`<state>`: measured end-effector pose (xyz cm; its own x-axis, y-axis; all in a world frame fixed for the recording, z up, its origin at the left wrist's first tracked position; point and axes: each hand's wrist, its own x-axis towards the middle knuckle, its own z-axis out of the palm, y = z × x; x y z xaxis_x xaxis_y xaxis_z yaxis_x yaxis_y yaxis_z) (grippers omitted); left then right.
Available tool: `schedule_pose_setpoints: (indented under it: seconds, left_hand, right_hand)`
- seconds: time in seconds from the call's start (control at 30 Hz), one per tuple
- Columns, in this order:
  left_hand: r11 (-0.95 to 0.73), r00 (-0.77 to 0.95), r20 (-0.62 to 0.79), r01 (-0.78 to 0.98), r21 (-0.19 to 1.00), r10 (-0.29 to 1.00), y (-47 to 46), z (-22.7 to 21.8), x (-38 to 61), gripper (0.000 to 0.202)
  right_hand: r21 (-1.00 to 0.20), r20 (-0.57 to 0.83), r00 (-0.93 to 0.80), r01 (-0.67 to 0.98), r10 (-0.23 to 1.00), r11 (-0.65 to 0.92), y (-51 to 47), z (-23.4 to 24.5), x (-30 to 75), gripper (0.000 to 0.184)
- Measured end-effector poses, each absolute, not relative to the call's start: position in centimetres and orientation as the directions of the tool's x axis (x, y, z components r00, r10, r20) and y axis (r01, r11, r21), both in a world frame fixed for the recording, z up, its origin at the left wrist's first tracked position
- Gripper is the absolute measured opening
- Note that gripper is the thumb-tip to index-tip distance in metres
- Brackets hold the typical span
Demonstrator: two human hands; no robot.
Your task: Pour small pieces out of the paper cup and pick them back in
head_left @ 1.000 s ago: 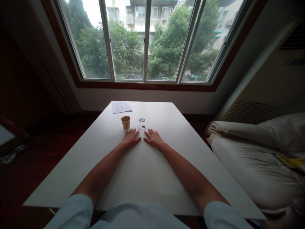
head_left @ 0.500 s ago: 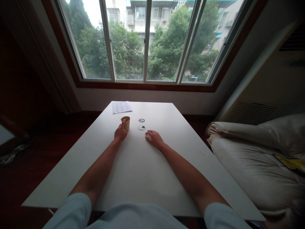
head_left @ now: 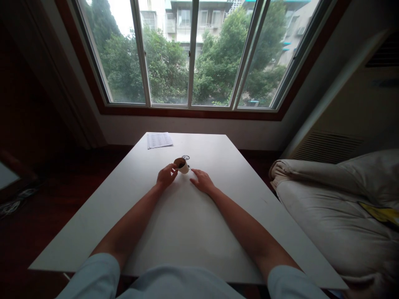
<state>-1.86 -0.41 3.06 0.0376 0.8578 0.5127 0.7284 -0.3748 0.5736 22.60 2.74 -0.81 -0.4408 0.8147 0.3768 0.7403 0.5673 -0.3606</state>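
A paper cup (head_left: 185,168) is gripped at its rim side by my left hand (head_left: 166,176), near the middle of the white table (head_left: 174,232). It leans, with its mouth turned left and toward me, so its dark inside shows. Behind it lies a small round disc with a dark outline (head_left: 186,157), partly covered by the cup. A second disc (head_left: 189,167) is almost wholly hidden, only its right edge showing. My right hand (head_left: 202,181) rests on the tabletop just right of the cup, fingers stretched out and thumb apart, with nothing in it.
Printed sheets of paper (head_left: 159,140) lie at the table's far left corner. Beyond the table is a wide window (head_left: 190,62) in a red-brown frame. To the right stands a pale padded sofa (head_left: 311,207) with a yellow patch, and white cables (head_left: 18,201) lie on the left floor.
My left hand has carried the cup to the right and tipped it from upright, now in front of the discs. My right hand has stayed in place, its fingers stretching out more.
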Motion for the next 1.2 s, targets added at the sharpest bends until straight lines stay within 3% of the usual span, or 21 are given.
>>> schedule_pose_setpoints:
  seconds: [0.2, 0.47, 0.57, 0.67, 0.8, 0.93, 1.2]
  left_hand:
    - [-0.466, 0.147, 0.479, 0.588, 0.661, 0.865, -1.1, 3.0, 0.1, 0.019]
    - [-0.424, 0.297, 0.322, 0.402, 0.812, 0.899, -1.6, 3.0, 0.5, 0.032]
    - [-0.418, 0.234, 0.349, 0.405, 0.813, 0.907, -1.6, 3.3, 0.2, 0.036]
    - [-0.367, 0.054, 0.381, 0.424, 0.828, 0.923, -0.8, 3.2, -0.2, 0.039]
    - [-0.194, -0.124, 0.225, 0.225, 0.955, 0.966, 0.5, 2.6, -0.1, 0.042]
    - [-0.087, -0.065, 0.09, 0.05, 0.995, 0.994, 0.9, 2.0, 0.6, 0.045]
    - [-0.072, -0.048, 0.07, -0.042, 0.997, 0.996, 0.9, 1.5, 1.5, 0.054]
  right_hand:
    - [-0.467, 0.429, -0.373, 0.687, 0.822, 0.556, 2.6, -0.2, 22.5, 0.074]
    - [-0.527, 0.436, -0.316, 0.67, 0.843, 0.523, 2.5, 0.0, 22.4, 0.067]
    - [-0.546, 0.42, -0.324, 0.656, 0.848, 0.522, 2.5, -0.1, 22.5, 0.064]
    - [-0.558, 0.42, -0.328, 0.642, 0.846, 0.526, 2.4, 0.0, 22.5, 0.063]
    - [-0.566, 0.414, -0.327, 0.638, 0.85, 0.522, 2.1, 0.4, 22.4, 0.064]
    - [-0.581, 0.39, -0.345, 0.627, 0.854, 0.519, 1.6, 0.9, 22.5, 0.064]
    - [-0.577, 0.392, -0.525, 0.499, 0.756, 0.646, 1.1, 1.7, 22.5, 0.064]
